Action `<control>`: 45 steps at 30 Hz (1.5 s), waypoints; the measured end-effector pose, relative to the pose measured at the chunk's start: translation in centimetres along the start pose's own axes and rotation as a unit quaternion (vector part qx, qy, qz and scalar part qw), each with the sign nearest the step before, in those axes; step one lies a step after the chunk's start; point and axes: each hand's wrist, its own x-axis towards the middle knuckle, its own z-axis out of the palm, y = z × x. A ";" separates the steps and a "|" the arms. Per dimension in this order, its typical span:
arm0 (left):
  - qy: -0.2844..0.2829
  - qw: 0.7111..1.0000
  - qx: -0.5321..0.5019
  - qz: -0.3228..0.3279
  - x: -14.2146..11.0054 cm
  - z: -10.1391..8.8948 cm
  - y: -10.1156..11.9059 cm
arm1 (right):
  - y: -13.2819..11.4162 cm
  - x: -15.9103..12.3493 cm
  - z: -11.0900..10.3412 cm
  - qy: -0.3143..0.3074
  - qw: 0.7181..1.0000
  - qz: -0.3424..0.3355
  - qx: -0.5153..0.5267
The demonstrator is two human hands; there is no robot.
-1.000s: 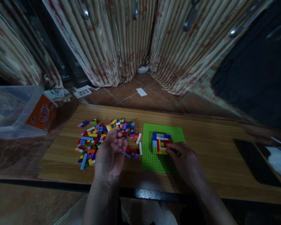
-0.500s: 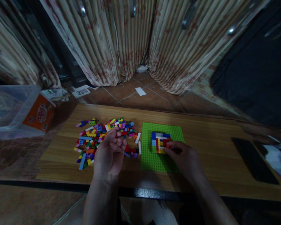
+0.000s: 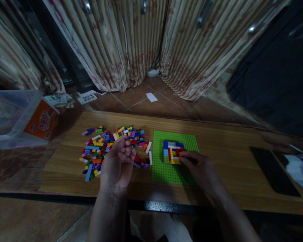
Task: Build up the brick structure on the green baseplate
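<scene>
A green studded baseplate (image 3: 159,173) lies on the table, bearing a small block of stacked toy bricks (image 3: 173,151) in blue, white, red and yellow. At the right side of that stack, my right hand (image 3: 200,168) has its thumb and forefinger together on a small orange-red brick (image 3: 181,154). Whether this brick is joined to the stack is hard to see. My left hand (image 3: 118,164) rests palm up over the near part of the loose brick pile (image 3: 98,148). Its fingers are loosely bent, and nothing shows in the palm.
Two white bricks (image 3: 150,158) lie just left of the baseplate. A black flat slab (image 3: 274,171) is at the table's right end. Beyond the left end stands a clear plastic bin (image 3: 17,134) with an orange label. Curtains (image 3: 131,47) hang behind the wooden table (image 3: 227,154).
My right thumb and forefinger have shifted slightly right along the stack's edge, baring more of its yellow front corner. My left hand has stayed almost still.
</scene>
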 end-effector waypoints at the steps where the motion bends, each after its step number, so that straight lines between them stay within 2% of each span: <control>1: -0.002 1.000 0.000 -0.001 0.0 0.0 0.0 | 0.1 0.0 0.0 0.002 1.000 0.005 0.007; 8: -0.006 1.000 -0.007 0.001 0.0 0.0 0.0 | 0.5 0.0 0.0 0.009 1.000 0.011 0.008; 16: -0.006 1.000 -0.002 -0.002 -0.2 0.0 0.0 | -0.4 -0.2 0.4 0.015 0.992 -0.092 -0.079; 26: -0.001 1.000 0.000 0.001 -0.1 -0.1 0.0 | -0.7 -0.5 0.8 0.022 0.950 -0.185 -0.251; 38: -0.014 1.000 0.000 0.000 -0.1 -0.1 0.0 | -0.9 -0.6 1.3 0.048 0.937 -0.182 -0.295; 45: -0.004 1.000 -0.008 0.004 -0.2 0.1 0.1 | -1.4 -0.6 1.4 0.033 0.931 -0.172 -0.320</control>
